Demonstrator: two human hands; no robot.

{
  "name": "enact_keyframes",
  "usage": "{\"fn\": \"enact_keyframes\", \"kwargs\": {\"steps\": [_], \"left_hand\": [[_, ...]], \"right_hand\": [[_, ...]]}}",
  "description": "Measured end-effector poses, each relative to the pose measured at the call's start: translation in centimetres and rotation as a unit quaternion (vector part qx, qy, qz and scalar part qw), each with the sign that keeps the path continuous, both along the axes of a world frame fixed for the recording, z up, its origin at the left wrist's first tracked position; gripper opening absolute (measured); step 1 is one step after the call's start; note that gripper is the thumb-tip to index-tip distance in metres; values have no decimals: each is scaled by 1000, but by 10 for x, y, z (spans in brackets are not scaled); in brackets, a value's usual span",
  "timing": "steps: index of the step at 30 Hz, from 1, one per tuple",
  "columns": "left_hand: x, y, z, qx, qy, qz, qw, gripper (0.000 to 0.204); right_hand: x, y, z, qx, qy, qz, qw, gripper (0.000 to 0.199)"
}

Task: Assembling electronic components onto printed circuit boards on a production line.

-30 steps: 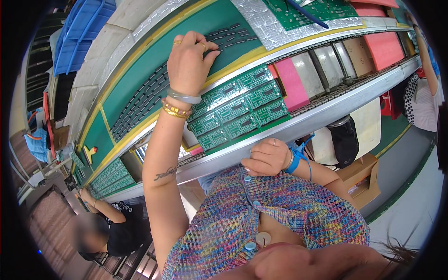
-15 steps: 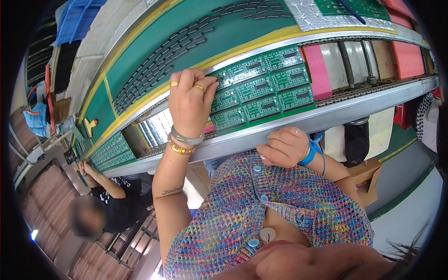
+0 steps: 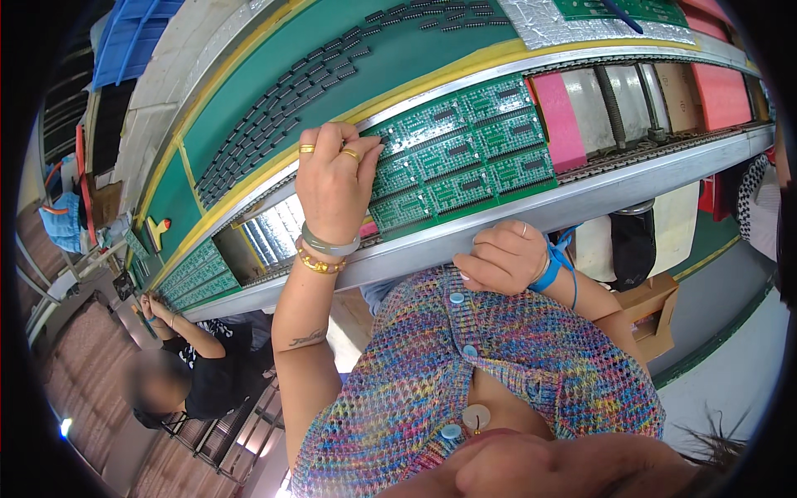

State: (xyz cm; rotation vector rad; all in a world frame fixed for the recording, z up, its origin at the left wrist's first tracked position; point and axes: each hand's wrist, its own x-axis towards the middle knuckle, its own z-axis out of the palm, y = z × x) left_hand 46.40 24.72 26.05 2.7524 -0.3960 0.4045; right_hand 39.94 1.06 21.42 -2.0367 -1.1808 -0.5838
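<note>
My left hand (image 3: 334,174), with gold rings, is at the upper left part of a green circuit board panel (image 3: 452,187). Its thumb and forefinger are pinched together over the panel's edge; whatever is between the fingertips is hidden. Rows of small boards make up the panel, several bearing a black chip (image 3: 458,151). It lies between the metal rails of a conveyor. My right hand (image 3: 505,256), a blue strap (image 3: 558,264) at its wrist, curls closed beside the near rail (image 3: 614,176). I cannot see inside that palm.
Many black chips (image 3: 311,76) lie in rows on the green mat beyond the far rail. A pink foam strip (image 3: 558,116) lies right of the panel. Farther left, another person (image 3: 207,365) works beside a second panel (image 3: 195,278). A cardboard box (image 3: 652,315) stands low at right.
The whole view has shifted slightly. My left hand keeps its pinch at the same part of the panel, and my right hand stays curled by the near rail.
</note>
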Motion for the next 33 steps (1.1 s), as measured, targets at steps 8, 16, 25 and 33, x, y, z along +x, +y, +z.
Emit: {"fn": "enact_keyframes", "kwargs": {"steps": [8,16,25,33], "left_hand": [[-3,-3,-3,13,-2,14,1000,16],[11,-5,13,20,4,-29,999,14],[114,-37,-10,-1,-93,-15,996,13],[86,-30,19,-17,-87,-65,994,12]], "right_hand": [[1,0,2,7,-4,-3,1000,19],[1,2,-1,10,-4,-3,1000,19],[3,10,0,57,-17,-32,998,16],[4,6,0,57,-11,-25,998,16]]}}
